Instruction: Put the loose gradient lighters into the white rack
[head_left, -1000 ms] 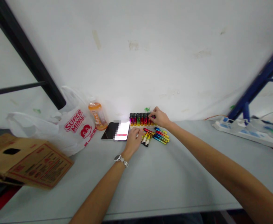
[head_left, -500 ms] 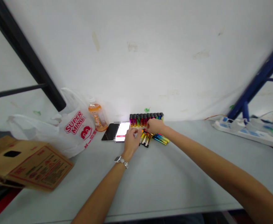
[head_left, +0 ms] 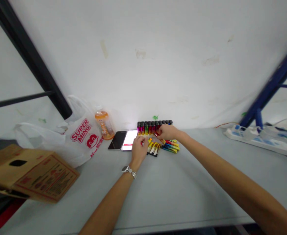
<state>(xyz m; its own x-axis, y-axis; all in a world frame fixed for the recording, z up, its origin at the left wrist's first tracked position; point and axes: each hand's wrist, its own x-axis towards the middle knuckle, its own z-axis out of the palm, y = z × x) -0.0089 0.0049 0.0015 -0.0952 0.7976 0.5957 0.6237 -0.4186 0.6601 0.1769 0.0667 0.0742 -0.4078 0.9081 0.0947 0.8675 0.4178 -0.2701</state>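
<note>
Two bare hands: left hand [head_left: 139, 149] and right hand [head_left: 168, 131], the latter's grip on one shiny red-and-gold lighter [head_left: 156, 133]. At twelve o'clock on one grey desk [head_left: 177, 186]: over ten upright black-topped lighters [head_left: 146, 129], exact number hidden, and several loose metallic lighters [head_left: 172, 147], too overlapped to count. One brown cardboard box [head_left: 46, 179] at nine, one white plastic bag [head_left: 67, 143] at ten, one orange-filled bottle [head_left: 104, 125] at eleven, one white plastic power strip [head_left: 258, 141] at two.

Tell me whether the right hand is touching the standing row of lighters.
Cannot tell. In the head view, the right hand overlaps the right part of the standing lighters, hiding any contact or gap.
</note>
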